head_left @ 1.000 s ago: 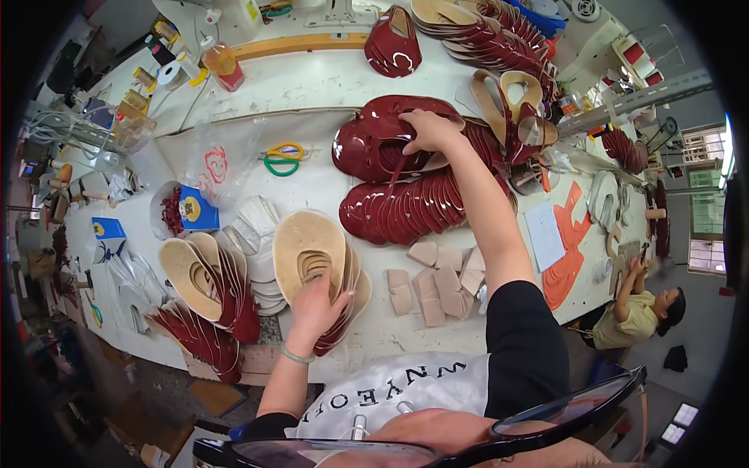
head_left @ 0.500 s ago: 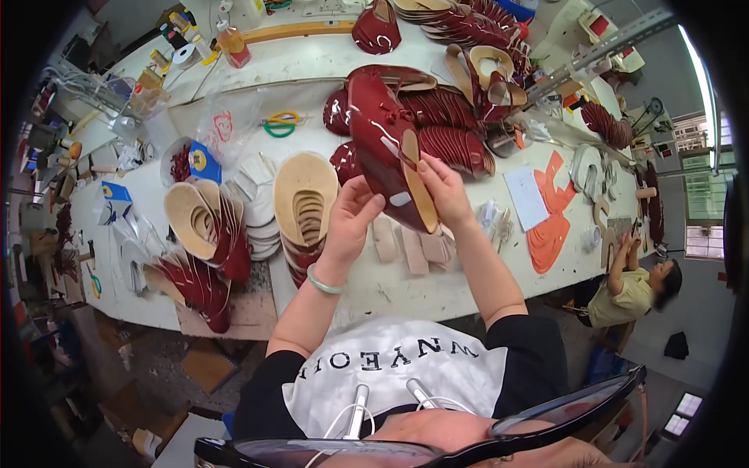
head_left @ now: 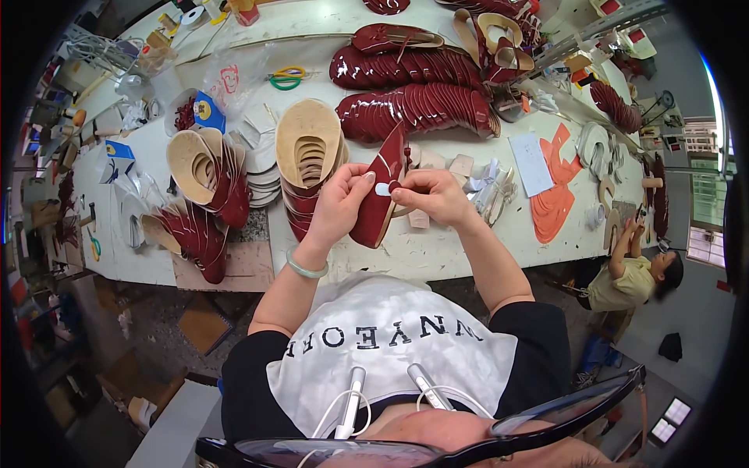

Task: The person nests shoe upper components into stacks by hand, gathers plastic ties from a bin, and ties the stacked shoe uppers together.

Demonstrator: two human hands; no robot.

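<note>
A glossy dark red shoe upper (head_left: 373, 221) is held upright between my hands, just above the table's near edge. My left hand (head_left: 343, 204) grips its left side, thumb along the red face. With thumb and fingers pinched together, my right hand (head_left: 431, 196) holds the upper's right edge. A small white oval patch, perhaps a sticker or a glare, shows on the red surface between my fingertips. Behind the upper, overlapping rows of red uppers (head_left: 417, 111) lie on the table. Stacked uppers with beige linings (head_left: 308, 144) stand left of my left hand.
More stacked uppers (head_left: 195, 160) stand at the left, beside white pads (head_left: 261, 160). Green-handled scissors (head_left: 287, 76) lie farther back. To the right are a white paper sheet (head_left: 530, 165) and orange cut pieces (head_left: 552, 203). A co-worker (head_left: 624, 273) sits at the far right.
The upper has come down and nearer to me, turned to a narrower view. My right hand has shifted from its beige edge to a pinch beside the white patch.
</note>
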